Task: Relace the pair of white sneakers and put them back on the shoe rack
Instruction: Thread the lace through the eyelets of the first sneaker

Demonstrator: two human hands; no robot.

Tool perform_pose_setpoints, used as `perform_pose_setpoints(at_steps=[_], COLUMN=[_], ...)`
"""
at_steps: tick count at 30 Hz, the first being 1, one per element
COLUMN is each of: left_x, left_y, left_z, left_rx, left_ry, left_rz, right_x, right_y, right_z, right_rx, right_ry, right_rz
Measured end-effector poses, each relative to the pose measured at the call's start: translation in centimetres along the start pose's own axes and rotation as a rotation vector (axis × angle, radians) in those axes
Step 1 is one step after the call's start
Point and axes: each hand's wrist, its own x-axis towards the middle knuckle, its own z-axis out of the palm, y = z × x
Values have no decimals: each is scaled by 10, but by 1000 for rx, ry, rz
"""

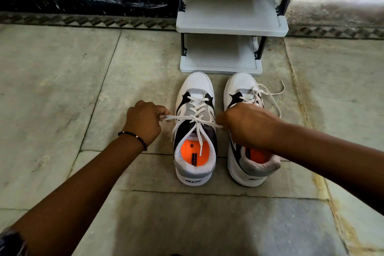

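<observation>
The right hand (247,124) and its forearm cover the middle of the right sneaker (247,151), hiding most of its tongue, the upper lacing and part of the orange insole. Fingertips of both hands curl under, so exactly how the lace ends (182,118) are pinched cannot be seen; the left hand (143,122) shows only its back. The shoe rack (230,27) is cut off by the top edge, its upper shelves out of view. Print on the left sneaker (195,131) insole and heel is too small to read. A dark sleeve (10,241) is clipped at the bottom left corner.
</observation>
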Motion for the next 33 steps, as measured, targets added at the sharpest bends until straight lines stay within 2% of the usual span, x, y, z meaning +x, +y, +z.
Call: perform_pose_setpoints(at_steps=[5, 8, 10, 16, 20, 24, 33], left_x=[-3, -9, -12, -16, -13, -9, -14], left_y=[-3, 3, 10, 37, 36, 39, 31], left_z=[1, -3, -2, -4, -3, -7, -1], left_rx=[-128, -447, -533, -97, 9, 125, 292], left_ry=[-48, -149, -165, -23, 124, 116, 232], left_rz=[-42, 28, 109, 146, 274, 373, 418], right_x=[4, 8, 11, 24, 21, 8, 4], right_y=[6, 3, -10, -47, -46, -47, -30], right_z=[7, 4, 3, 16, 22, 21, 7], right_rx=[28, 114, 130, -88, -214, -231, -231], right_ry=[8, 148, 232, 176, 194, 142, 85], right_rz=[15, 54, 32, -21, -77, -101, -107])
